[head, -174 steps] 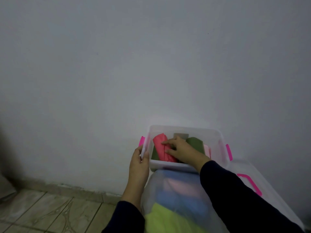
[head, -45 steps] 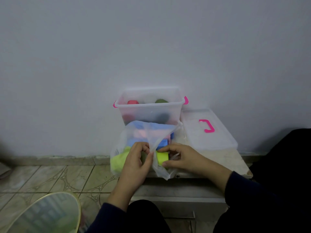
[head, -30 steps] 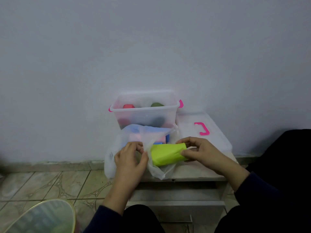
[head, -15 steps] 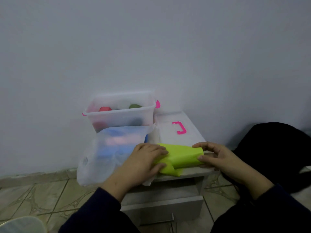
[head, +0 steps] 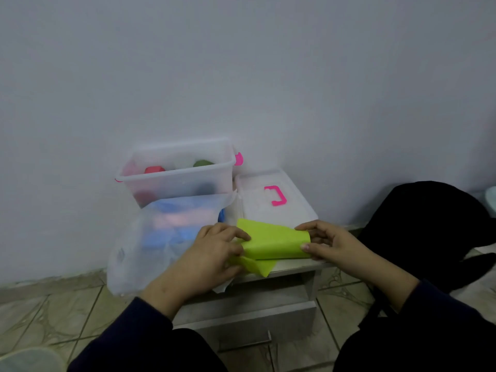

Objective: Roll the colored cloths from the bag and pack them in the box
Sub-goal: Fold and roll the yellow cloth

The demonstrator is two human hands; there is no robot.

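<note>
Your left hand (head: 214, 248) pinches one end of the lime cloth (head: 273, 244) and your right hand (head: 326, 241) curls round the other, low centre of frame. It's half rolled, long axis running left-right, tilted slightly. The bag (head: 150, 245) is just left, the box (head: 177, 173) behind it.

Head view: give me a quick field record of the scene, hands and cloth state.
surface: small white cabinet
cloth: lime green cloth, partly rolled, loose flap at front
left hand: grips cloth's left end
right hand: grips cloth's right end
bag: translucent, blue and pink cloths inside
box: open, red and green rolls inside
lid: beside box
</note>
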